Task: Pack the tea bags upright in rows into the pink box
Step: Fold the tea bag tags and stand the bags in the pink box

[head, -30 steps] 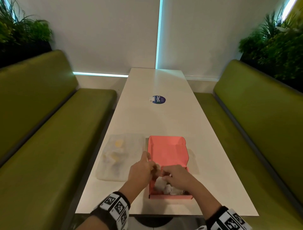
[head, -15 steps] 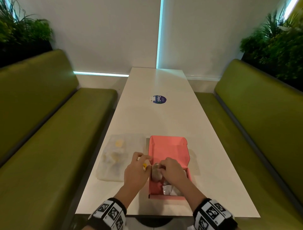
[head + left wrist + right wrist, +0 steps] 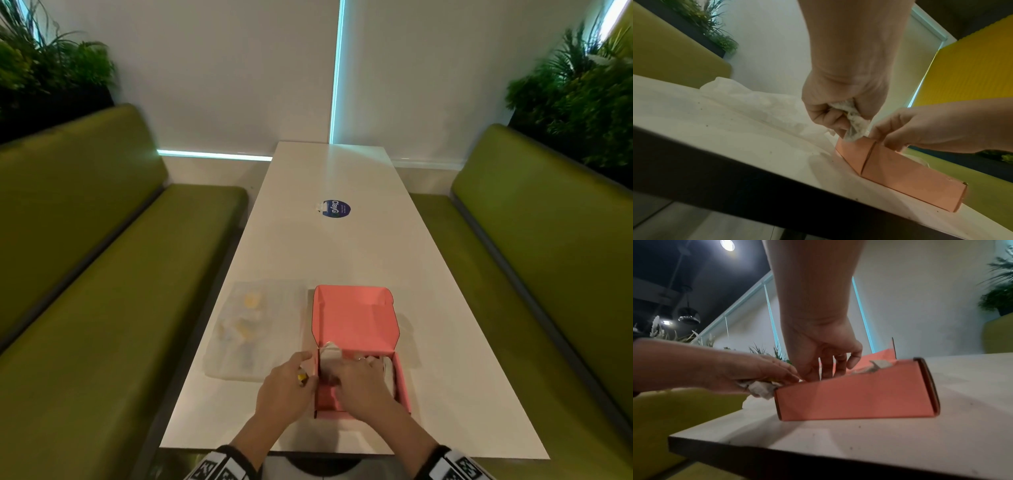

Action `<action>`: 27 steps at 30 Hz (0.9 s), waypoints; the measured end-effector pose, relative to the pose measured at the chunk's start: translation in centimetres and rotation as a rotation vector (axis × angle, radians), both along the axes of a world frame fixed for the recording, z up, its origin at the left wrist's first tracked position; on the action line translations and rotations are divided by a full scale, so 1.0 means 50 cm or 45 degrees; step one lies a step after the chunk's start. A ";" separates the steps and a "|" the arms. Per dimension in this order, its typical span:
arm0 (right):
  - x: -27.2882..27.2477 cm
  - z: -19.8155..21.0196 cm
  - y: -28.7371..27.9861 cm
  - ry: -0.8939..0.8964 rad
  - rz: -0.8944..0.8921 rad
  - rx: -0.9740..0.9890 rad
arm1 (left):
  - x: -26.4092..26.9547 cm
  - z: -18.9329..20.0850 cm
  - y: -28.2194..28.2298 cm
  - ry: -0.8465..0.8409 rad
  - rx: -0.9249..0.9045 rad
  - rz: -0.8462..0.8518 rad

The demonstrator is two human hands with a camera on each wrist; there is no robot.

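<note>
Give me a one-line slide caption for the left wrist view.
Left hand grips a crumpled tea bag above the pink box's corner while the right hand reaches in.

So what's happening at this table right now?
A person is packing tea bags into an open pink box on a white table. The left hand grips a tea bag just outside the box's left wall, while the right hand reaches inside among bags already packed. A clear plastic bag with more lies to the left.
</note>
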State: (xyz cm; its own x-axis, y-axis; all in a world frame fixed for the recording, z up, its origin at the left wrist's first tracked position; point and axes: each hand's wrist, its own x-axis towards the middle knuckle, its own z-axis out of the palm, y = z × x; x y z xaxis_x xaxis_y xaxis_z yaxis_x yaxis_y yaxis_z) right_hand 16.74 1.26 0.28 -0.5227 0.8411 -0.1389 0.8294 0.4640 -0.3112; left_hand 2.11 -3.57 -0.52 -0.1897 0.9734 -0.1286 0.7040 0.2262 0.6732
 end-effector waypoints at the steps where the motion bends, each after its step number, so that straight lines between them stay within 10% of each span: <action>1: -0.003 -0.001 -0.002 -0.083 0.003 0.013 | 0.002 0.000 0.001 -0.002 0.015 -0.011; 9: -0.014 0.025 -0.009 -0.187 -0.020 0.058 | 0.007 -0.001 0.004 0.018 0.077 -0.056; 16: 0.079 0.072 0.027 -0.034 -0.468 0.211 | -0.001 0.012 0.004 0.031 0.128 0.105; 27: 0.066 0.049 0.006 -0.228 -0.180 0.132 | 0.010 0.044 0.001 -0.016 0.103 0.068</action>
